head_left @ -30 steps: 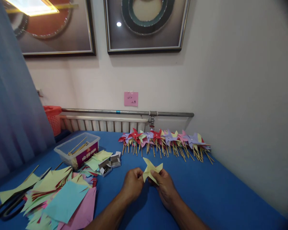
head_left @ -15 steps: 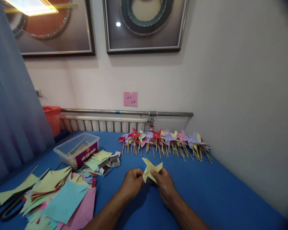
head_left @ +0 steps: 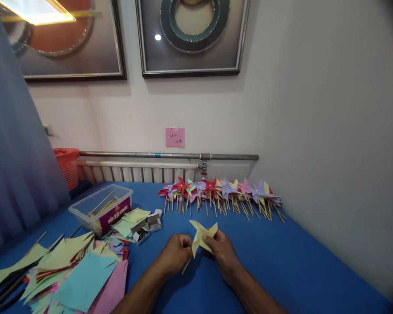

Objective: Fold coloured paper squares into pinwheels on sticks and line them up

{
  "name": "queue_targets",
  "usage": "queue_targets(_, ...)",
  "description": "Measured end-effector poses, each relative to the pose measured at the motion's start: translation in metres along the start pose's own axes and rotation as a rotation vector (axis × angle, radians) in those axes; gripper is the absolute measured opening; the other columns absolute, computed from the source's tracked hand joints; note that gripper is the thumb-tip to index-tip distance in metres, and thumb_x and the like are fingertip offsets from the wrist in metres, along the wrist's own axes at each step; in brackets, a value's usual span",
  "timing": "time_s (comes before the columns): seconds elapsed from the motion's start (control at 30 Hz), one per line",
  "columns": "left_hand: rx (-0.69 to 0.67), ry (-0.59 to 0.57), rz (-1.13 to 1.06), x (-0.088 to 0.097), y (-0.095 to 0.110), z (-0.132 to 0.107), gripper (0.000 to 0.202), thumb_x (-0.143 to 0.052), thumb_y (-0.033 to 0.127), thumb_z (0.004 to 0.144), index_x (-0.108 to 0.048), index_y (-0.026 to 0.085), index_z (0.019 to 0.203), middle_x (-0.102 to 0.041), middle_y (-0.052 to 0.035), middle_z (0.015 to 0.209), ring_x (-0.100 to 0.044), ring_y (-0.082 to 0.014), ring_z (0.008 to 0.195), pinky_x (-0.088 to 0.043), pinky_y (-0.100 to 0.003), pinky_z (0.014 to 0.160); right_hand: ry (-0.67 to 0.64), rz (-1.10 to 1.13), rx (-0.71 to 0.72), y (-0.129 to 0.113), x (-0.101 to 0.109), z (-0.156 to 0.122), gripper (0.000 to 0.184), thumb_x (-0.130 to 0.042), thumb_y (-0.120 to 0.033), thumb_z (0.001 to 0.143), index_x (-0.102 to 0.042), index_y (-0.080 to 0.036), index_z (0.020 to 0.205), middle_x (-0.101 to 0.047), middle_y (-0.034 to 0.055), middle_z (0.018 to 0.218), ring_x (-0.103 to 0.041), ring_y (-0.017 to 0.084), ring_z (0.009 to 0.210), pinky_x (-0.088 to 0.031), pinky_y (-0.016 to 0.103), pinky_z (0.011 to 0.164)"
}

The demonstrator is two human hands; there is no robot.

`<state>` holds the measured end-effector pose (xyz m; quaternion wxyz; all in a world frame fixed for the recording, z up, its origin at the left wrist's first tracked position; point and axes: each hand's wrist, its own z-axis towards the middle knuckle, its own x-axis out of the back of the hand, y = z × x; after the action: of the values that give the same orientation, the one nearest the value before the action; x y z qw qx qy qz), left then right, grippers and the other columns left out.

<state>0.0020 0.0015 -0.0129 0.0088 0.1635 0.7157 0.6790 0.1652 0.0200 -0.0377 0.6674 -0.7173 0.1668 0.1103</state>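
A pale yellow paper pinwheel (head_left: 198,235) is pinched in my right hand (head_left: 223,249), the thumb lying over its middle and the other fingers behind it. My left hand (head_left: 177,253) is closed at the pinwheel's left side, its fingertips pressed together. From under those fingers a thin wooden stick (head_left: 185,266) pokes out, slanting down to the left; its upper end is hidden. Two small open cardboard boxes (head_left: 154,222) stand left of my hands, the nearer with small dark metal pieces inside.
Finished pinwheels (head_left: 227,189) lie in a long row at the back of the blue table. To the left are a clear plastic tub (head_left: 80,213) of sticks, a heap of cut coloured paper (head_left: 85,279) and black-handled scissors (head_left: 9,288). A red basket (head_left: 68,168) stands behind.
The stick below my left hand now shows. Both hands and the pinwheel sit slightly lower and further left in view, as the whole scene has shifted a little.
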Motion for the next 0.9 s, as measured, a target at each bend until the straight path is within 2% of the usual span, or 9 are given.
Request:
queue_targets(0.13,-0.003,-0.003,-0.06,-0.002,0.0,0.002,0.034,-0.074,0.044,0.063,-0.052,0.018,0.059,-0.047,0.0061,0.049,-0.035,-0.0059,0.044,-0.025,-0.022,0.045,-0.088,-0.009,-0.019,-0.014,-0.004,-0.014,0.04,-0.088,-0.035,0.062,-0.069,-0.017,0.093,-0.074,0.0027,0.077,-0.068,0.018,0.066,-0.053,0.029,0.064)
queue_targets(0.2,0.0,0.035,-0.122,-0.002,0.0,0.004,0.034,-0.074,0.043,0.06,-0.05,0.019,0.057,-0.045,0.0066,0.046,-0.035,-0.0056,0.042,-0.025,-0.021,0.044,-0.1,-0.022,-0.018,-0.02,-0.006,-0.017,0.042,-0.086,-0.041,0.066,-0.068,-0.017,0.096,-0.075,0.0044,0.08,-0.069,0.018,0.067,-0.052,0.028,0.062)
queue_targets(0.3,0.042,0.158,-0.196,0.002,0.001,0.009,0.028,-0.07,0.039,0.057,-0.049,0.02,0.057,-0.045,0.0065,0.042,-0.037,-0.0071,0.038,-0.027,-0.022,0.041,-0.009,-0.031,0.012,-0.021,-0.006,-0.014,0.045,-0.082,-0.048,0.069,-0.065,-0.019,0.099,-0.074,0.0049,0.088,-0.069,0.018,0.068,-0.052,0.028,0.061)
queue_targets(0.4,0.076,0.256,-0.283,0.006,0.003,0.011,0.018,-0.065,0.033,0.056,-0.053,0.02,0.06,-0.052,0.0043,0.044,-0.043,-0.0091,0.037,-0.031,-0.022,0.04,0.035,-0.189,0.078,-0.015,-0.005,-0.011,0.036,-0.072,-0.052,0.075,-0.061,-0.02,0.089,-0.068,0.0002,0.074,-0.061,0.015,0.058,-0.047,0.027,0.055)
queue_targets(0.5,0.055,0.302,-0.376,0.007,0.004,0.01,0.017,-0.065,0.032,0.056,-0.053,0.02,0.06,-0.054,0.0036,0.046,-0.045,-0.0089,0.038,-0.034,-0.021,0.041,-0.135,-0.491,0.186,-0.008,-0.007,-0.019,0.027,-0.061,-0.047,0.084,-0.057,-0.021,0.076,-0.053,-0.0057,0.057,-0.048,0.012,0.05,-0.037,0.024,0.051)
queue_targets(0.6,0.025,0.317,-0.416,0.005,0.006,0.009,0.02,-0.067,0.033,0.056,-0.053,0.02,0.058,-0.053,0.0035,0.045,-0.046,-0.0086,0.039,-0.035,-0.02,0.041,-0.286,-0.72,0.285,-0.005,-0.014,-0.034,0.019,-0.055,-0.035,0.087,-0.06,-0.02,0.075,-0.05,-0.0059,0.059,-0.045,0.011,0.055,-0.033,0.023,0.054)
queue_targets(0.67,0.003,0.316,-0.429,0.003,0.007,0.008,0.021,-0.068,0.033,0.057,-0.053,0.02,0.057,-0.054,0.0032,0.045,-0.045,-0.0082,0.039,-0.034,-0.02,0.042,-0.307,-0.791,0.309,-0.004,-0.018,-0.041,0.017,-0.054,-0.031,0.088,-0.06,-0.02,0.076,-0.051,-0.0055,0.061,-0.045,0.012,0.058,-0.033,0.023,0.057)
queue_targets(0.9,-0.041,0.325,-0.451,-0.001,0.009,0.007,0.017,-0.066,0.031,0.057,-0.055,0.019,0.059,-0.055,0.0025,0.045,-0.046,-0.0087,0.039,-0.036,-0.021,0.043,-0.228,-0.921,0.31,-0.01,-0.022,-0.044,0.014,-0.054,-0.025,0.086,-0.062,-0.02,0.076,-0.06,-0.0026,0.065,-0.053,0.014,0.063,-0.034,0.025,0.061)
